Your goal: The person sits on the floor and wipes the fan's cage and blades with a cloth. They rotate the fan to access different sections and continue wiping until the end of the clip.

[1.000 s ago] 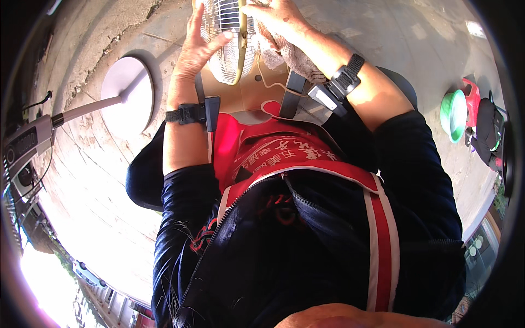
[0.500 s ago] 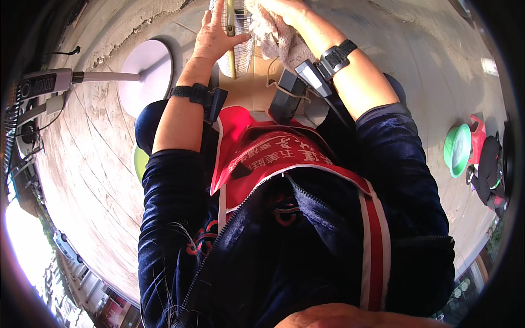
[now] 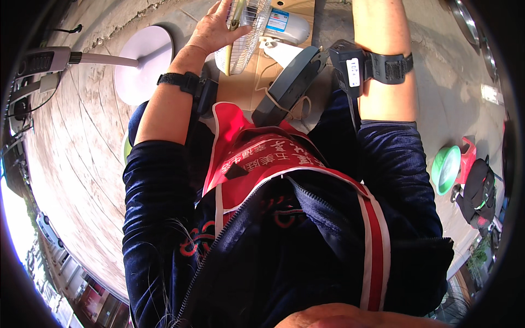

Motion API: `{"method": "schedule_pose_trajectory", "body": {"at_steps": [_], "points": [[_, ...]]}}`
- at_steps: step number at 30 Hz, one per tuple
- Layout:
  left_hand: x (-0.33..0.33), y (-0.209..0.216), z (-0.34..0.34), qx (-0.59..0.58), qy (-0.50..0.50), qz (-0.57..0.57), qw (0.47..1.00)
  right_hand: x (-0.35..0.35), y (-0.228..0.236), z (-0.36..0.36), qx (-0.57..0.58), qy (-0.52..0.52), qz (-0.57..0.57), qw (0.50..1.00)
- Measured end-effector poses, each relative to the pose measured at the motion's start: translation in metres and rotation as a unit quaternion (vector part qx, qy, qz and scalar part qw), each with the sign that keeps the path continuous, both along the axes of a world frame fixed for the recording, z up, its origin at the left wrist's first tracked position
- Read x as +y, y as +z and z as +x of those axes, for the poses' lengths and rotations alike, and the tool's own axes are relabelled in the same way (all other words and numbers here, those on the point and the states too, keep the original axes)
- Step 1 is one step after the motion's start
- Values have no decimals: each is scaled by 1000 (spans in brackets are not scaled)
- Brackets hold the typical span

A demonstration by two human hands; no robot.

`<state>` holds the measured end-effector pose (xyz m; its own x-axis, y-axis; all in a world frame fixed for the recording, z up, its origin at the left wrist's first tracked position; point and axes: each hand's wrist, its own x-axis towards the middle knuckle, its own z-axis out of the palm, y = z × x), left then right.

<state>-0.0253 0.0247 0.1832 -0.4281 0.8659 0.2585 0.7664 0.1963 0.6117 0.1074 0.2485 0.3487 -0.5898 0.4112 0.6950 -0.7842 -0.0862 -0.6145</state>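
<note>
An electric fan [image 3: 284, 24] lies tilted at the top of the view, with a white wire guard [image 3: 257, 27], a pale motor housing with a blue label and a dark grey base [image 3: 290, 85]. My left hand [image 3: 214, 30] grips the left side of the guard, its thumb across the wires and its fingers stretched along the rim. Only my right forearm [image 3: 383, 44] shows, reaching up past the fan's right side. The right hand is beyond the upper edge. A cord [image 3: 303, 106] loops round the fan base.
Brown cardboard [image 3: 240, 90] lies under the fan. A round pale base with a pole [image 3: 143, 63] stands at the left. On the right are a green basin [image 3: 446, 169], a red item [image 3: 466, 158] and a dark bag [image 3: 481, 188]. A red apron [image 3: 251, 153] covers my lap.
My right hand has moved away up and right, out of view, and the cloth it held on the fan is gone from sight. The fan's housing and base now show. My left hand stays on the guard.
</note>
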Motion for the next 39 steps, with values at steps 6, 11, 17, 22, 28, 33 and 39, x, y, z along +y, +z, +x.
{"method": "schedule_pose_trajectory", "body": {"at_steps": [6,11,17,22,28,33,39], "points": [[-6,0,-10,3,20,-63,998,-15,-82,-65,-188,-15,-17,982],[-14,-3,-20,-16,21,-43,999,-30,-135,-89,-177,-209,366,890],[-24,-4,-26,-38,49,-53,997,-30,-167,-97,-165,-255,556,774],[-23,-3,-21,14,36,-24,999,-29,-166,-106,-155,-201,515,819],[-12,55,1,36,66,-153,985,-32,-167,-109,-200,-184,512,815],[10,26,56,148,140,1,979,-37,-167,-109,-276,-172,512,795],[30,-88,70,78,91,-149,981,-44,-171,-109,-236,-204,518,796]]}}
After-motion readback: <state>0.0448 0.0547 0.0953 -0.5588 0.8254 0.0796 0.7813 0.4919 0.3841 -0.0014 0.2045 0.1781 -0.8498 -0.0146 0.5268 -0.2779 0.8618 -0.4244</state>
